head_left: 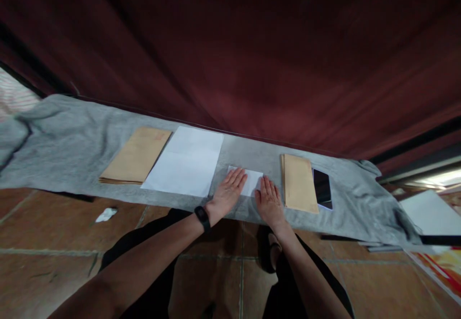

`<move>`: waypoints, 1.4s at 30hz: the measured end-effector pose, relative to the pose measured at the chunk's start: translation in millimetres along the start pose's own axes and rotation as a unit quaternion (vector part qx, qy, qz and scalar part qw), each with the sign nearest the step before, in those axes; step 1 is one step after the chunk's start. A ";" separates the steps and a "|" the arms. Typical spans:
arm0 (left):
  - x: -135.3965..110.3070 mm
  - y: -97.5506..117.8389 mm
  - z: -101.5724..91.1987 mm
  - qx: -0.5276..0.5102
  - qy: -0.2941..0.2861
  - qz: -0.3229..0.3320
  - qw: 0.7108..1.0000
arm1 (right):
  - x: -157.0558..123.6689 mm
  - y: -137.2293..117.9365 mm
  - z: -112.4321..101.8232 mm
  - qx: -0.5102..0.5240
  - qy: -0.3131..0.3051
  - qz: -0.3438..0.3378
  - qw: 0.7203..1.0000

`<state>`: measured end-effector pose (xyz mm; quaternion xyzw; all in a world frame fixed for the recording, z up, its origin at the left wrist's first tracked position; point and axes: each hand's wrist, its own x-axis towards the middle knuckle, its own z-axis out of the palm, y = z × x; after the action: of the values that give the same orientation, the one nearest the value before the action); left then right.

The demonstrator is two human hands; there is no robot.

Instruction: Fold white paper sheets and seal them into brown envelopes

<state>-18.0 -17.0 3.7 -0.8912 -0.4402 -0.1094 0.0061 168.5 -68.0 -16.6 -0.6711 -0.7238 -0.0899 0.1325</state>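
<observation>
Paper's the worry in the head view: the small white piece (252, 181) lies mid-bench on soft grey cloth (252, 150), and if one palm pushes harder than the other, that cloth could ruck up and the paper could skid or crease askew! Left hand (227, 190) sits at its eight o'clock, flat, fingers straight and close together over the paper's left part; right hand (270, 205) at about half past four, fingers stretched with slight gaps, tips at the right edge. The two hands stand apart, and neither is clamped on anything. The bench's front edge runs close at six o'clock, so a pull that way might carry the paper over. At three o'clock lie brown envelopes (300, 184), a phone (322, 188) just beyond; a wide right elbow or wrist could nudge them. Between nine and ten o'clock, a large white sheet (185, 160) lies beside another brown stack (139, 156). And the small piece itself? Plain, pale, straight-edged, seemingly flat, partly covered by the hands; whether it's folded, I can't tell.
</observation>
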 end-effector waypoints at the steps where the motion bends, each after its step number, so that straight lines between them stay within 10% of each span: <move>1: -0.1 0.0 0.3 -0.003 -0.007 0.015 1.000 | 0.8 -1.4 -2.4 0.002 0.000 -0.006 1.000; 12: 1.5 -1.3 -3.0 -0.034 -0.048 0.035 0.998 | -2.0 -26.3 -8.9 0.034 -0.021 -0.068 0.997; 42: -20.8 2.0 -2.2 -0.009 0.061 -0.038 0.997 | -7.5 4.2 -19.1 0.051 -0.031 -0.027 0.998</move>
<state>-29.1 -34.8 1.9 -0.8656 -0.4713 -0.1680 0.0211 174.5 -80.6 -1.1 -0.6464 -0.7489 -0.0358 0.1416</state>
